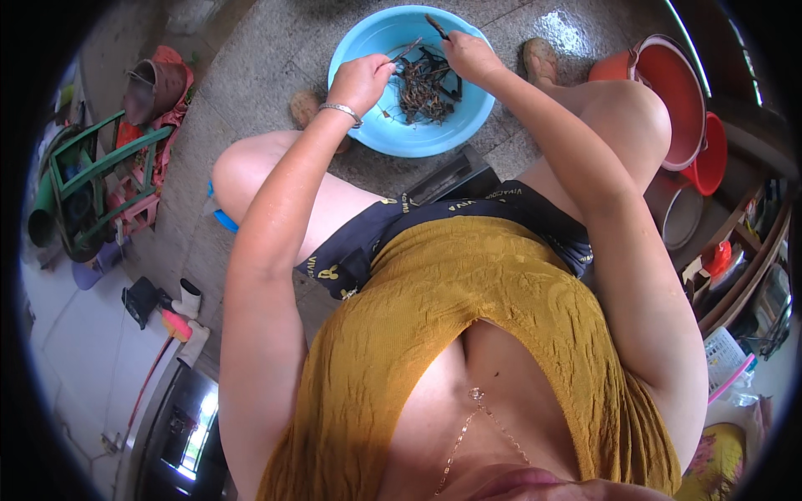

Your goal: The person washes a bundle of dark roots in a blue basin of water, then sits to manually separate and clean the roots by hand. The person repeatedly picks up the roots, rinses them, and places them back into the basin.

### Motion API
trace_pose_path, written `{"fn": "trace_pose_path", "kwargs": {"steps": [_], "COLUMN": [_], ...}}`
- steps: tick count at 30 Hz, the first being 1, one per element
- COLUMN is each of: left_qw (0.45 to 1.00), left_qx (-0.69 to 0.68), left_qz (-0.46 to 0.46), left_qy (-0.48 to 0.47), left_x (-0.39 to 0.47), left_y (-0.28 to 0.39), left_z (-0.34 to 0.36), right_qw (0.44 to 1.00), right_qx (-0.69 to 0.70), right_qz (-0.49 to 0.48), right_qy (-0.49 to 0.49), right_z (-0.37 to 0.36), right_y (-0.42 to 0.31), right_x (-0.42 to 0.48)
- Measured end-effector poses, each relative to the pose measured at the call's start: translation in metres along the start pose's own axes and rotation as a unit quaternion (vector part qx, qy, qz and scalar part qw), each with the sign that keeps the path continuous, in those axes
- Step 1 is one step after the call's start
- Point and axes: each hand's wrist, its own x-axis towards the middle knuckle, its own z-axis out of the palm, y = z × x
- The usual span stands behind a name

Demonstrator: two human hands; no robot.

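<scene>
A round light-blue plastic basin point(467, 128) stands on the floor in front of me. Inside it lies a tangled heap of thin dark brown roots or twigs point(423, 94). My left hand point(360, 81), with a bracelet at the wrist, is over the basin's left side and pinches a thin brown stick-like piece point(407, 50) that points up to the right. Over the basin's upper right part, my right hand point(470, 56) grips a dark, narrow stick-like object point(436, 26); whether it is a root or a small tool, I cannot tell.
A black object point(451, 178) lies between my legs, below the basin. Red buckets point(673, 100) stand to the right beside a wooden shelf point(745, 275) of mixed items. At the left are a green metal frame point(103, 163), a brown bucket point(147, 91) and white boots point(188, 300).
</scene>
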Motion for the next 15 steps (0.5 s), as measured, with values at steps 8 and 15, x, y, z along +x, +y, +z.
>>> {"fn": "trace_pose_path", "kwargs": {"steps": [8, 15], "left_qw": [0.951, 0.808], "left_qx": [-0.296, -0.562], "left_qz": [-0.092, -0.143], "left_qy": [-0.023, -0.102], "left_x": [0.014, 0.015], "left_y": [-0.001, 0.010], "left_z": [-0.008, -0.002], "right_qw": [0.930, 0.909], "right_qx": [0.346, 0.408], "right_qz": [0.018, 0.040], "right_qy": [-0.123, -0.073], "right_z": [-0.013, -0.021], "right_y": [-0.033, -0.063], "right_x": [-0.010, -0.027]}}
